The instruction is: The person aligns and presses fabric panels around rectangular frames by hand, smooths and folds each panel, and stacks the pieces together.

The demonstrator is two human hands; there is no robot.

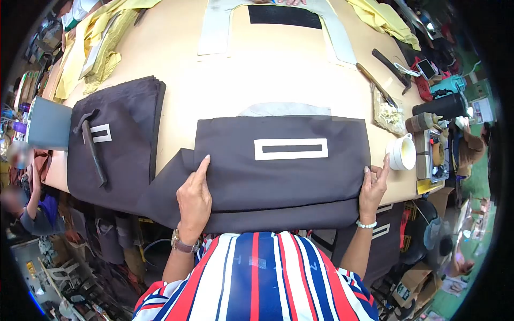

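A dark fabric panel with a white rectangular frame patch lies folded on the table in front of me. My left hand rests at the panel's left edge, its index finger stretched forward onto the cloth and the other fingers partly hidden. At the right edge, my right hand has its thumb against the cloth and its index finger extended apart, close to a white cup. A pale grey piece shows from under the panel's far edge.
To the left, a hammer lies on a stack of dark fabric. On the right are a brush, a second hammer and a phone. Another person's hands are at the far edge, by a pale U-shaped piece.
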